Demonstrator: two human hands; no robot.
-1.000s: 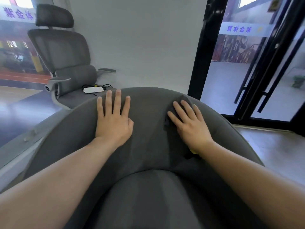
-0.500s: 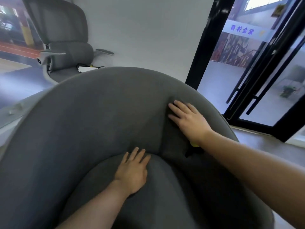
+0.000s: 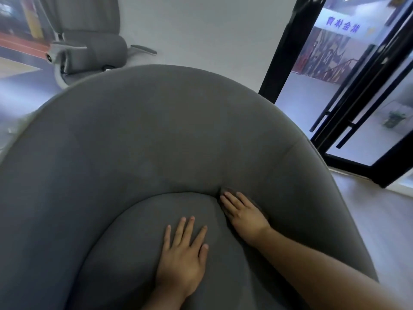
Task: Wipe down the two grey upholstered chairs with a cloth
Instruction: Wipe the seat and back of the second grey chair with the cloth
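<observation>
Two hands are on the big grey chair (image 3: 156,135). The left hand (image 3: 181,258) lies flat on the seat cushion (image 3: 134,231) with its fingers straight and spread, holding nothing. The right hand (image 3: 243,214) is flat too, and its straight fingers press a dark cloth (image 3: 229,189) down at the fold where the seat meets the round back, on the right side.

I think the wiping step is on, down in that fold. The next move would need the right hand to slide the cloth along the curve of the fold, pressing so it does not bunch up.

Most of the cloth is hidden under the hand, so I cannot tell its long side for sure. The bit that peeks out points up into the fold, the same way as the fingers. The chair's open side faces the person and its back curves away.

Another grey chair (image 3: 98,50) stands far behind, near the wall, and it may be the second one to wipe
</observation>
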